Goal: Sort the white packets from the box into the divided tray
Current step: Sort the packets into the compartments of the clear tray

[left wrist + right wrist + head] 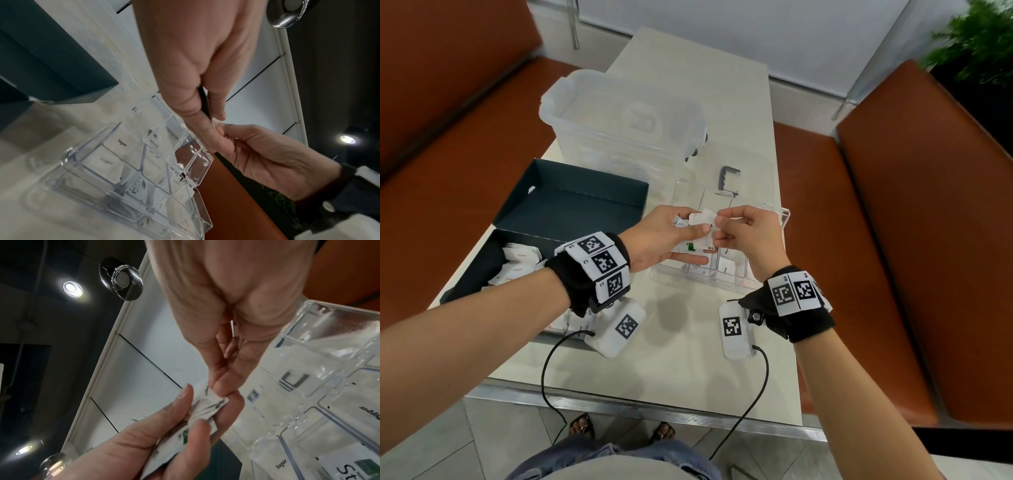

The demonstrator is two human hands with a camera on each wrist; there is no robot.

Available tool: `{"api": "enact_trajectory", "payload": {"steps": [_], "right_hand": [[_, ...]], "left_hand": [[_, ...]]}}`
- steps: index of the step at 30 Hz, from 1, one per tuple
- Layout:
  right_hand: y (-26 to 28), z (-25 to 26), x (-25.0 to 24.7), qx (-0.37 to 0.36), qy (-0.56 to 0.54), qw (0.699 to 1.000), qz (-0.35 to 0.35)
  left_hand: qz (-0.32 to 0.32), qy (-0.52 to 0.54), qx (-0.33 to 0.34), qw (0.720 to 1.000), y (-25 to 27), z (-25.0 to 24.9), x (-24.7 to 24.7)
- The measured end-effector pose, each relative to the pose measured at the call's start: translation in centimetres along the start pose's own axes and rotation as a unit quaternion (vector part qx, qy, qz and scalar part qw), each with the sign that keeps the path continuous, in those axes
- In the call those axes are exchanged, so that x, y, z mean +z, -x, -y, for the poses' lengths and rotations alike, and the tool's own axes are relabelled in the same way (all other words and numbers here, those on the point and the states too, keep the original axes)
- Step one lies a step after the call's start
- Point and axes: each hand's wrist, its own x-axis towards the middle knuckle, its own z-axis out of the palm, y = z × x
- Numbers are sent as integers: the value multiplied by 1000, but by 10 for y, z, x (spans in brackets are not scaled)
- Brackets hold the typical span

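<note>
Above the clear divided tray both hands meet. My left hand holds a small stack of white packets between thumb and fingers. My right hand pinches the corner of the top packet with thumb and forefinger. The dark open box at the left holds several more white packets with red print. In the tray lie packets marked Sugar and, in the right wrist view, a Pepper packet.
A large clear plastic tub stands behind the box on the pale table. The box lid stands up at the back. A grey clip lies behind the tray. Orange benches flank the table.
</note>
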Motion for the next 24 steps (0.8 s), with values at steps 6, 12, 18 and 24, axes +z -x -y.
{"api": "enact_trajectory", "payload": {"steps": [6,12,18,24], "right_hand": [[1,1,0,5,5,1000,25],[0,5,-7,8,9,999,41],[-4,6,-14,-3,4,999,37],[-21,5,-36,-68,112,991,-36]], "left_hand": [[-10,-8,-3,1000,-2,1,-1],[-53,-6,-19,998,-6,0,-1],[-58,8,-30,998,-8,-3,0],[-72,3,-27,997,-12,-3,-5]]}}
